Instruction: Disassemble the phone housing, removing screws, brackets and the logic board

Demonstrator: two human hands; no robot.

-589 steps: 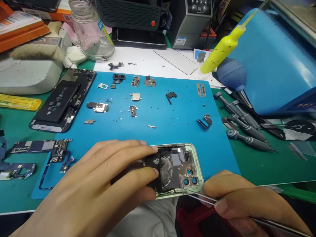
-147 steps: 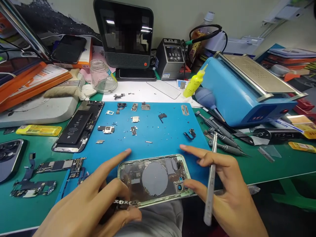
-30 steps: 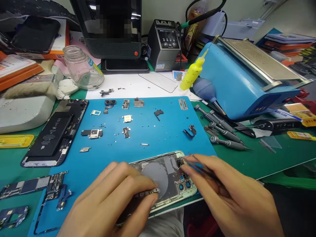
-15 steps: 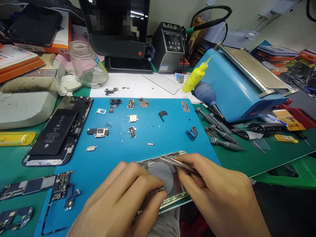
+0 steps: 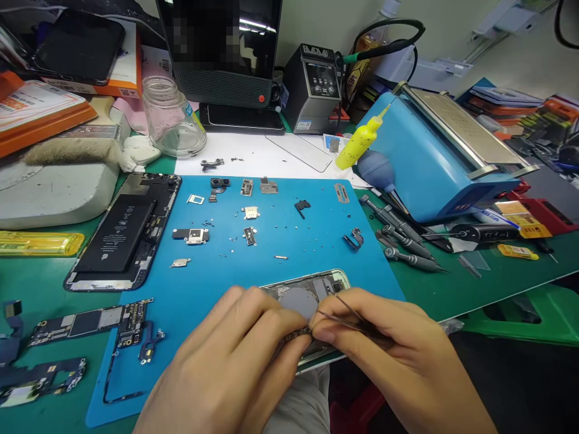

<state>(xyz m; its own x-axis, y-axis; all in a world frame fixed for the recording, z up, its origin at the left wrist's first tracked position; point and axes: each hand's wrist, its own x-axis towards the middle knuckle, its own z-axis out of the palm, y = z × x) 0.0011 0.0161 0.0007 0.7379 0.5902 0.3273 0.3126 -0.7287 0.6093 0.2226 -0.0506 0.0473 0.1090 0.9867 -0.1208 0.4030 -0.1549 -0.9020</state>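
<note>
My left hand (image 5: 235, 355) is closed on a narrow, dark phone part (image 5: 296, 333) with small metallic spots. Most of that part is hidden by the fingers. Metal tweezers (image 5: 337, 319) are held in my right hand (image 5: 389, 349), their two tips apart and pointing left. The right thumb and forefinger meet the end of the dark part. Under both hands lies an open phone housing (image 5: 316, 283), with a grey round pad inside and a pale frame. The hands cover much of it.
Small phone parts and screws are spread over the blue mat (image 5: 226, 265). A phone half with a battery (image 5: 120, 235) lies left, above a circuit board (image 5: 85, 322). Screwdrivers (image 5: 409, 259) lie right, near a blue machine (image 5: 425, 175). A glass jar (image 5: 174, 126) stands behind.
My right hand has drawn the tweezers from the housing's far edge down and toward me. Its fingertips now meet the dark part in my left hand. The view has shifted slightly.
</note>
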